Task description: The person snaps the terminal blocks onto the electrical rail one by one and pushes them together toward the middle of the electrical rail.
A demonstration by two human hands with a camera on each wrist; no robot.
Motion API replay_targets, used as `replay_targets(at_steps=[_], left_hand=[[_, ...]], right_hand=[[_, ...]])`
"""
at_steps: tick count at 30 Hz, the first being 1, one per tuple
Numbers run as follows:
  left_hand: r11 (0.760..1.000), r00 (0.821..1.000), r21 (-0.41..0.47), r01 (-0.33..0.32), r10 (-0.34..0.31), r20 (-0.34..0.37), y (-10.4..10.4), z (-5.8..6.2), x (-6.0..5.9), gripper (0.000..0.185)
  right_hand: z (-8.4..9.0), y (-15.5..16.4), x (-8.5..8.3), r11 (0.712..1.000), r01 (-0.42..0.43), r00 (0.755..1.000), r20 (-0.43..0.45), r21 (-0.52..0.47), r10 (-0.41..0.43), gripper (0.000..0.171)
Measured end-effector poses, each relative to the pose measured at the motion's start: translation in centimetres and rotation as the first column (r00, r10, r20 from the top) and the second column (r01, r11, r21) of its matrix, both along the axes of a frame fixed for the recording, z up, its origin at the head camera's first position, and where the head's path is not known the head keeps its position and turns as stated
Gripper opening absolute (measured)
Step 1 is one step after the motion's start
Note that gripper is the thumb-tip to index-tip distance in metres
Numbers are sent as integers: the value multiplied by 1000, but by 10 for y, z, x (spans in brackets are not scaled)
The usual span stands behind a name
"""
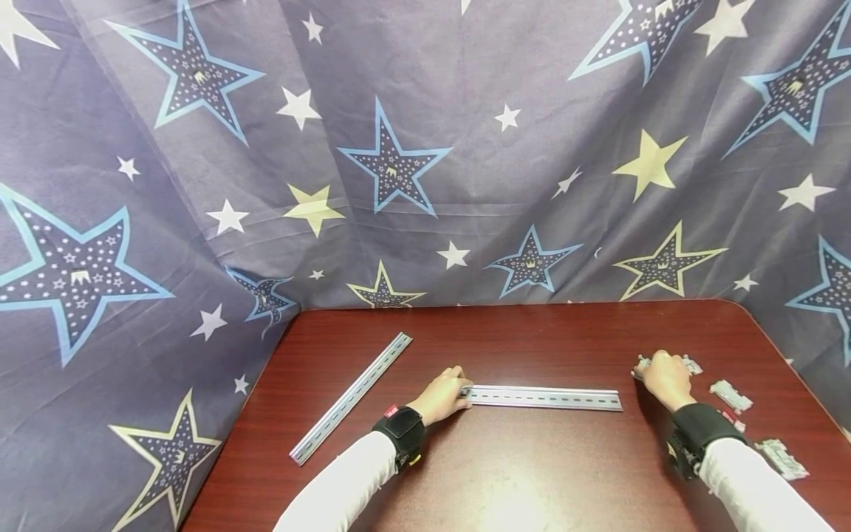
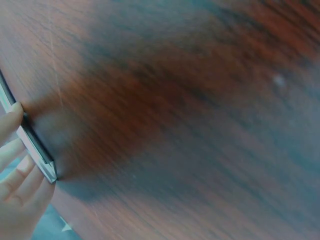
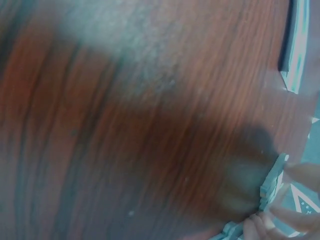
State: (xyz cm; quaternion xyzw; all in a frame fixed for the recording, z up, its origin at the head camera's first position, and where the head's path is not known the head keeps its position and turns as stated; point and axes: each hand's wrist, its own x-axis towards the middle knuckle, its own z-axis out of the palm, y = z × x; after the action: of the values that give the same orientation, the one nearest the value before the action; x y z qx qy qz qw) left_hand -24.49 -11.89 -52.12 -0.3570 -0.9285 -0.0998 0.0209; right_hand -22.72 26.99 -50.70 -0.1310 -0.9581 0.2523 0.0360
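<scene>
A short slotted metal rail [image 1: 545,397] lies across the dark red table [image 1: 532,473]. My left hand [image 1: 444,395] grips its left end; in the left wrist view the fingers [image 2: 15,170] pinch the rail end [image 2: 37,150]. My right hand [image 1: 663,377] is past the rail's right end, with its fingers curled over a small grey clip [image 1: 690,363]. In the blurred right wrist view the fingertips [image 3: 280,222] hold the clip [image 3: 272,187], and the rail end [image 3: 296,50] shows at the top right.
A longer metal rail [image 1: 352,395] lies diagonally on the left of the table. Two more grey clips [image 1: 730,395] [image 1: 781,457] lie near the right edge. A star-patterned cloth [image 1: 399,162] hangs behind and beside the table.
</scene>
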Motion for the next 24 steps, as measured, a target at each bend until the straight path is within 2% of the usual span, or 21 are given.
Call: replay_targets(at_steps=[15,24], left_hand=[[1000,1000,14,2,-3,15,0,1,4,21],[1000,1000,16,-6,6,-3,1,-1,0,22]], right_hand=[[3,-6,-6,1000,20,1000,-1,-11,-20,31],[3,-5,-10,1000,2,1000,-19,11,-2,32]])
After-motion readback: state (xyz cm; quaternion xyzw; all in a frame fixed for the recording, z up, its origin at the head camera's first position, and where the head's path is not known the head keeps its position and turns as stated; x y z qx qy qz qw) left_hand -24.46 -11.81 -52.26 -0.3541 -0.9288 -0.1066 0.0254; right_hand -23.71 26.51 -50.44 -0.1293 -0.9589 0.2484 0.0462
